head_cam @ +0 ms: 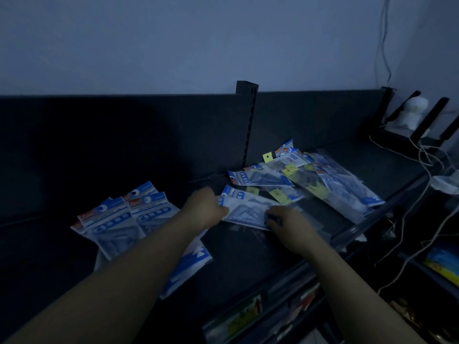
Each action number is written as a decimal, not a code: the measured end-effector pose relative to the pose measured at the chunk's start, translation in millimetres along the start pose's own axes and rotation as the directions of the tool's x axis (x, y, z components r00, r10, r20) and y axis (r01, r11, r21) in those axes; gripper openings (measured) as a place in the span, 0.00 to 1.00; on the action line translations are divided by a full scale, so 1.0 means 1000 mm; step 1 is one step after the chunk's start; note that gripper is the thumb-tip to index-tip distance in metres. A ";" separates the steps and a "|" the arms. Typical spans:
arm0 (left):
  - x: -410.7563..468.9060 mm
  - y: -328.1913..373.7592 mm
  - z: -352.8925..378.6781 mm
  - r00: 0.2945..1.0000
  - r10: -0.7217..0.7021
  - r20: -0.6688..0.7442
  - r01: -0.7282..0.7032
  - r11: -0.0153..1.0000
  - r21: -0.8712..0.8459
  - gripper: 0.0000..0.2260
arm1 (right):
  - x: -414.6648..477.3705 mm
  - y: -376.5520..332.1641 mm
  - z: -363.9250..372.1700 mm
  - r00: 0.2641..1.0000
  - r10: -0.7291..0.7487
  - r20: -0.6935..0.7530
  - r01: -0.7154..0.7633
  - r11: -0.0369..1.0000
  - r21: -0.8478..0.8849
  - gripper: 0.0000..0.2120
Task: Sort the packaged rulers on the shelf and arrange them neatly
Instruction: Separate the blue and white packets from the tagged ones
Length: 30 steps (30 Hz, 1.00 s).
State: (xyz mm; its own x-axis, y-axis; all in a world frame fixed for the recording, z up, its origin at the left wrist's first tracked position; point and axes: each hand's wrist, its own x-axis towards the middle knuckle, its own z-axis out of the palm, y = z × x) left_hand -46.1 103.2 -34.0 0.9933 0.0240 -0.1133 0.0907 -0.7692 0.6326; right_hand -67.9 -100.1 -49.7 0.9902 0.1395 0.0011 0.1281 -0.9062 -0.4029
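Now — L grip (206, 207) and R grip (288, 222) both curled tight on one ruler pkg (246, 212) — opposite ends.

Left grip (203, 207) fingertips hidden under ruler pkt (246, 212) edge. Pkt print too dim to read. Left forearm (124, 266) covers pt of left stack (111, 219). Both forearms cut off at btm. Lower-shelf goods (246, 316) blurred.

I have a single view, from the head-worn wide-angle camera, which looks forward and down onto the dark shelf (248, 252) from close by its front edge. Both forearms run up from the bottom corners to the left hand (206, 207) and right hand (290, 222), which touch a packaged ruler (246, 212) near mid-frame. The wall (173, 45) behind fills the top.
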 end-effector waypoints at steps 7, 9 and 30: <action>0.016 0.011 0.013 0.998 -0.060 0.026 0.064 0.981 -0.181 0.23 | 0.022 0.023 -0.007 0.982 -0.173 0.078 0.153 0.965 0.212 0.12; 0.018 0.007 0.009 0.994 -0.107 -0.023 0.103 0.988 -0.117 0.19 | 0.028 0.028 -0.014 0.988 -0.148 0.053 0.129 0.957 0.261 0.11; 0.023 -0.010 -0.016 0.955 -0.166 -0.246 0.141 0.983 -0.116 0.14 | 0.063 0.000 -0.014 0.969 -0.142 0.204 0.099 0.973 0.209 0.15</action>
State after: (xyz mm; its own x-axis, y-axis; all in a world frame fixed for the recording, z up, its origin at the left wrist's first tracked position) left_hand -23.3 121.5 -31.0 0.9512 0.3076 -0.0242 0.2373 -0.6790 0.6948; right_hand -5.2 -96.7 -36.3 0.9297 0.3453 -0.1279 0.2111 -0.7844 -0.5832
